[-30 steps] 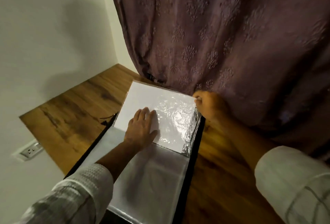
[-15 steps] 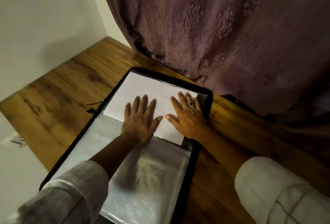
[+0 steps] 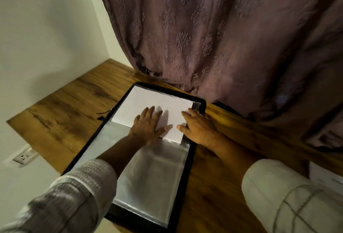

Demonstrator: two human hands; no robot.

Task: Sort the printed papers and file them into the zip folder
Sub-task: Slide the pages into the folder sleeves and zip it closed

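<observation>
At frame centre, the zip folder (image 3: 191,158) lies open on the wooden table (image 3: 65,112), its long axis running from the bottom edge up toward the curtain (image 3: 222,47). One white sheet (image 3: 148,100) (matte, flat, uncreased) occupies the upper half, directly beneath both hands. Its middle is pressed by the left hand (image 3: 148,125), fingers spread and straight. Flat across its right margin lies the right hand (image 3: 198,126), nearer the black rim. Glossy, crinkled plastic sleeves (image 3: 152,177) fill the lower half. What appear to be further papers (image 3: 326,177) sit at lower right, judged easier for the right hand to reach.

Left hand (image 3: 147,126), right hand (image 3: 197,128), apparently flat.
</observation>
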